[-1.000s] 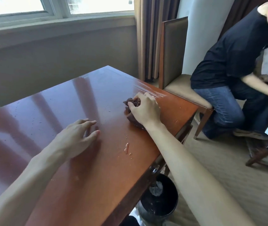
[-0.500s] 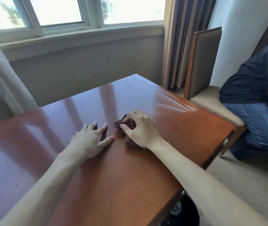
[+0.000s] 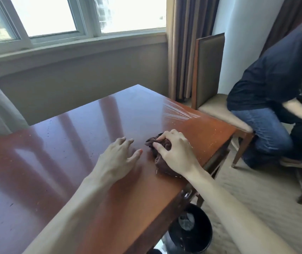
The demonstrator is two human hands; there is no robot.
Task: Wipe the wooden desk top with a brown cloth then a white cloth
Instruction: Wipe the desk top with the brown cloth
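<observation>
The first step of the job is being done: the desk (image 3: pixel 73 143) is being wiped with the brown cloth (image 3: pixel 162 154). The cloth is bunched into a lump near the right edge of the desk top. It is gripped by the right hand (image 3: pixel 176 153), with the fingers and thumb curled over it from above. The left hand (image 3: pixel 117 158) is laid on the wood just beside the cloth, with its fingers spread and nothing held. Small pale crumbs can be seen on the wood, and wet streaks are seen near the far right corner. Much of the desk looks not yet wiped, so the cloth should next be pushed over the rest of the top. No white cloth can be seen. A black bin (image 3: pixel 192 233) is set on the floor under the desk edge. Something pale and crumpled is seen inside it, but it cannot be told what it is.
</observation>
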